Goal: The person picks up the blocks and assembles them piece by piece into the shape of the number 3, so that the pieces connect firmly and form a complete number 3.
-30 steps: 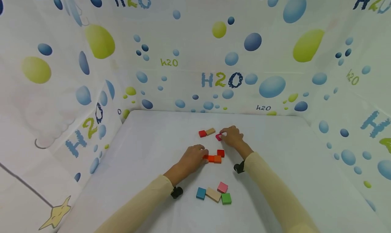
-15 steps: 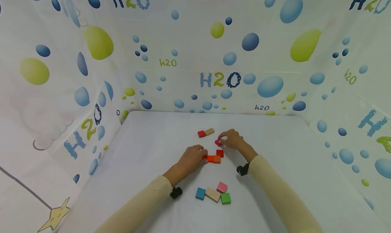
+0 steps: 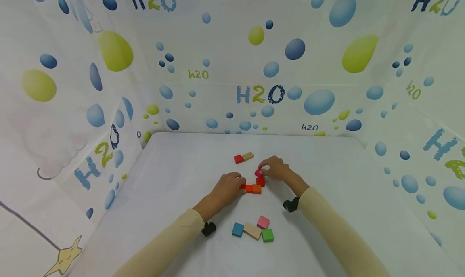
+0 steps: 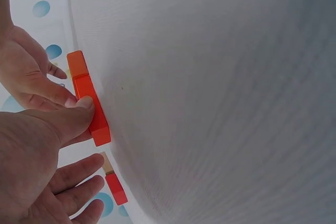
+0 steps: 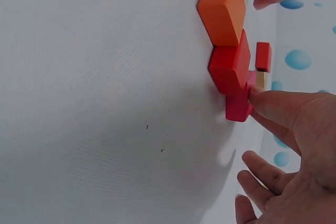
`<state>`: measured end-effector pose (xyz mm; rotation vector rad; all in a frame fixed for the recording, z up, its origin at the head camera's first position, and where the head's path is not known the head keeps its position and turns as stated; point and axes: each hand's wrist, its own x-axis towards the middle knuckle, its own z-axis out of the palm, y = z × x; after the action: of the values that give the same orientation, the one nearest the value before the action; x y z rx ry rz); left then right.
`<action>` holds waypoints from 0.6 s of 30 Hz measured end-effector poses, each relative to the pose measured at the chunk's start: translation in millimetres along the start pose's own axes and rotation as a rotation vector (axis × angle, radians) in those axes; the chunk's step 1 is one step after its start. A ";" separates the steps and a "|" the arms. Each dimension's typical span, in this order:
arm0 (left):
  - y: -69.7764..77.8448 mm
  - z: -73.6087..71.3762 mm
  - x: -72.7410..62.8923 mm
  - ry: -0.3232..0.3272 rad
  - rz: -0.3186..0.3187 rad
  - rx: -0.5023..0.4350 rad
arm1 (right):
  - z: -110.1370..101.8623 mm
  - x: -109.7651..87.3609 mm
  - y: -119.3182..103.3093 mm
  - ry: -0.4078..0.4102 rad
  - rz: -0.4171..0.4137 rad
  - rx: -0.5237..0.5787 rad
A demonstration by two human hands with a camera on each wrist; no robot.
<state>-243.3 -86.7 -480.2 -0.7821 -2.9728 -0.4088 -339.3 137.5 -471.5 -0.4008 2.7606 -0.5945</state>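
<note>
My left hand (image 3: 227,188) pinches a red-orange block (image 4: 100,127) between thumb and fingers, low on the white table. An orange block (image 3: 256,189) adjoins its right end. Behind the orange block, a red block (image 5: 229,71) stands against it at the corner. Thumb and index finger of my right hand (image 3: 276,168) pinch a crimson-pink block (image 5: 237,106), right at the far side of the red block. In the right wrist view the other fingers of that hand are spread away from the blocks.
A red block (image 3: 238,159) and a natural wood block (image 3: 248,156) lie farther back. Nearer the person are a blue block (image 3: 237,229), a wooden block (image 3: 252,231), a pink block (image 3: 263,222) and a green block (image 3: 267,235). A patterned curtain (image 3: 218,38) surrounds the table.
My right hand has brought the crimson-pink block toward the person, from a gap behind the red block to right beside it. My left hand has stayed on the red-orange block.
</note>
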 end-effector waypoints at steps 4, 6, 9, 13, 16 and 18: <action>-1.1 -0.2 0.8 -0.005 -0.008 -0.005 | 0.9 0.4 0.0 0.003 -0.007 -0.003; -1.9 -0.1 1.3 -0.010 -0.009 -0.002 | 1.2 0.4 0.1 0.003 -0.005 0.001; -2.9 -0.4 1.8 -0.015 -0.014 -0.003 | 1.5 -0.1 -0.4 0.001 -0.003 0.013; -4.7 -0.2 2.6 -0.018 -0.012 -0.007 | 1.0 -1.3 -1.7 0.000 -0.007 0.026; -5.8 -0.5 2.5 -0.013 -0.003 -0.009 | 0.4 -2.0 -3.4 0.003 -0.008 0.030; -6.4 -1.3 2.4 -0.011 0.003 -0.011 | 0.1 -2.0 -4.4 0.008 -0.010 0.029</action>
<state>-248.6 -91.2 -480.3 -0.7919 -2.9814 -0.4218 -336.5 134.3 -469.2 -0.4065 2.7555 -0.6393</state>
